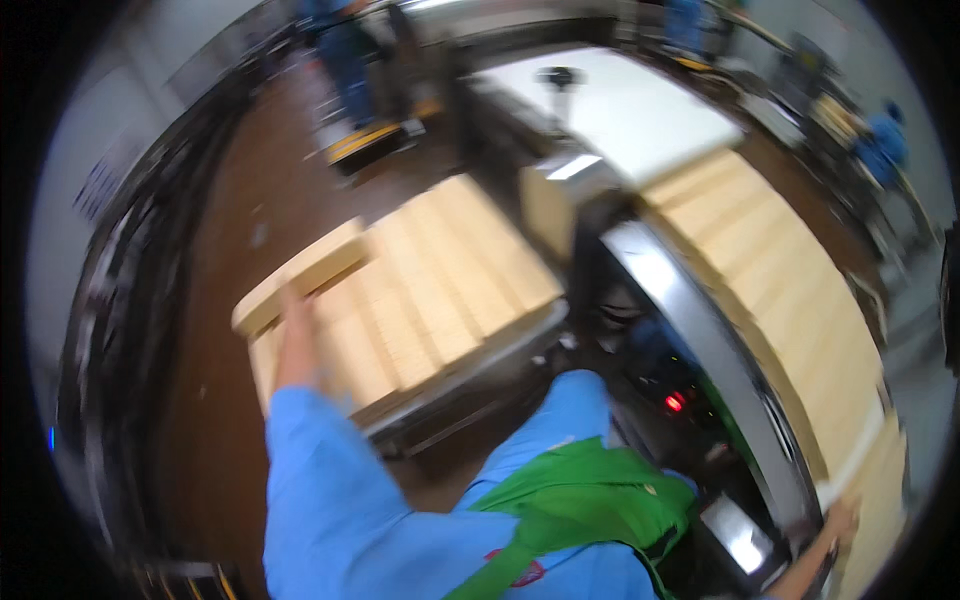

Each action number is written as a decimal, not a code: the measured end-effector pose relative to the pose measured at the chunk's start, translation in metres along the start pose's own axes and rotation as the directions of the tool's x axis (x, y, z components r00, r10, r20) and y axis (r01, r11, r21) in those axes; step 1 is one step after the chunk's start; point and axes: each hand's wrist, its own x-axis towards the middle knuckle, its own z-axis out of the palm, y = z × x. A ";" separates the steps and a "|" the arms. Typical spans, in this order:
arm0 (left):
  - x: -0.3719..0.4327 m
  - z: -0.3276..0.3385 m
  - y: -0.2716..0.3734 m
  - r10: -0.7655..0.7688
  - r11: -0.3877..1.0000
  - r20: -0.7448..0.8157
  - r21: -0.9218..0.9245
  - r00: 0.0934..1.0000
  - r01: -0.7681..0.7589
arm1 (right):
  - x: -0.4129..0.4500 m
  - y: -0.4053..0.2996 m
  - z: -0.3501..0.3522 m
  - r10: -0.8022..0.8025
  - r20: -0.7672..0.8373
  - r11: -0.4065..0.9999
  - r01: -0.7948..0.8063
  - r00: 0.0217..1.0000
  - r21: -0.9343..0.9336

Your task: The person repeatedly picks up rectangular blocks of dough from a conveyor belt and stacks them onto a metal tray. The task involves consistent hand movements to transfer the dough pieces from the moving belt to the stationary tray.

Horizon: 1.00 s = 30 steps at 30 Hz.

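My left hand [298, 337] rests on a pale wooden block [307, 271] at the left end of a stack of wooden boards [427, 285]; blur hides whether its fingers grip the block. That stack lies on a low metal stand or cart [465, 379] on my left. At the lower right, my right hand [841, 519] touches the edge of a long row of wooden boards [780, 292] beside a pale strip [857, 450]; its grip is unclear. The row curves with the lens along a metal machine rail [682, 322].
A white tabletop [615, 105] with a black knob [559, 77] adjoins the boards. Dark racks [127, 322] line the left side. A person in blue [341, 67] stands near a yellow-edged platform [365, 142]. Another person [883, 146] is at the far right.
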 end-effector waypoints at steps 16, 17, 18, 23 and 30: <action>-0.467 0.257 -0.057 0.105 0.965 0.972 -0.048 0.210 -0.259 | -0.190 -0.054 -0.172 -0.217 -0.072 -0.406 -0.023 0.973 0.913; -0.520 0.270 -0.060 -0.026 0.990 0.996 0.037 0.083 -0.133 | -0.202 -0.062 -0.186 -0.283 -0.256 -0.171 0.214 0.924 0.962; -0.569 0.275 -0.059 -0.078 0.997 0.995 0.078 -0.061 -0.007 | -0.214 -0.073 -0.196 -0.347 -0.414 -0.113 0.401 0.841 0.909; -0.626 0.283 -0.075 -0.226 0.898 0.922 0.073 0.315 0.434 | -0.220 -0.101 -0.255 -0.773 -0.575 -0.188 0.769 0.268 0.611; -0.416 0.215 -0.020 -0.090 0.927 0.608 -0.238 0.789 0.289 | 0.044 -0.027 -0.061 0.136 -0.148 0.777 -0.013 0.980 0.630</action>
